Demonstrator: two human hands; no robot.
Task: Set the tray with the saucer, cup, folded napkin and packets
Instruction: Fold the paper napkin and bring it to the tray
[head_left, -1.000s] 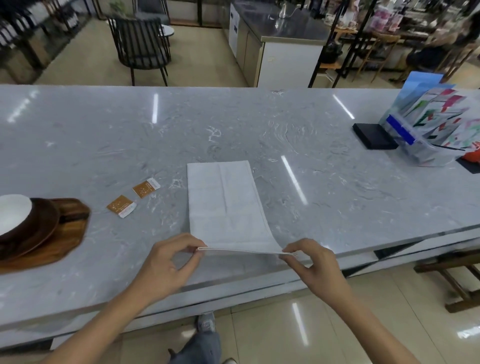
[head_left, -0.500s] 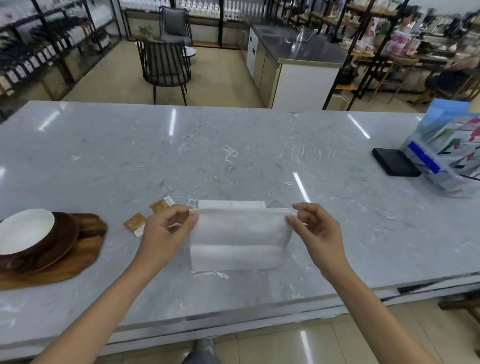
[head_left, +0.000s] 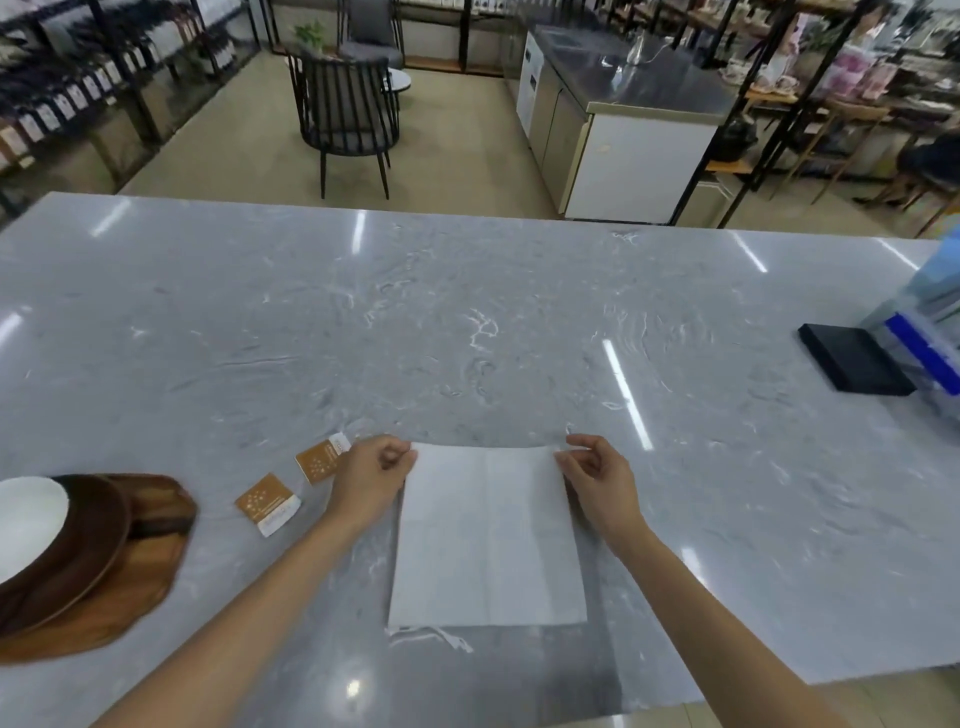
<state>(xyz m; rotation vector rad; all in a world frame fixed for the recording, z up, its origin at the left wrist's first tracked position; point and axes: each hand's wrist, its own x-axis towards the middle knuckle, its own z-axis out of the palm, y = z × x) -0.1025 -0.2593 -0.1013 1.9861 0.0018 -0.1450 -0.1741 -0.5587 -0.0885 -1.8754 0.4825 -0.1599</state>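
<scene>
One cam only, on my head, wide-angle, facing fwd and tilted down over the counter (head_left: 467, 322). Near edge of counter runs along the bottom of frame, my forearms come in from the bottom corners; hands sit close, lower centre. Far side takes in shop floor, a chair (head_left: 345, 104), shelving at top. Edges bend w/ lens distortion. No 2nd view, so no shared area.

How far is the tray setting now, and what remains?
Done: the saucer sits on the tray. In hand: left hand and right hand pinch the far corners of the napkin, folded on the counter. Left: napkin and two packets to the tray; no cup in view.
</scene>
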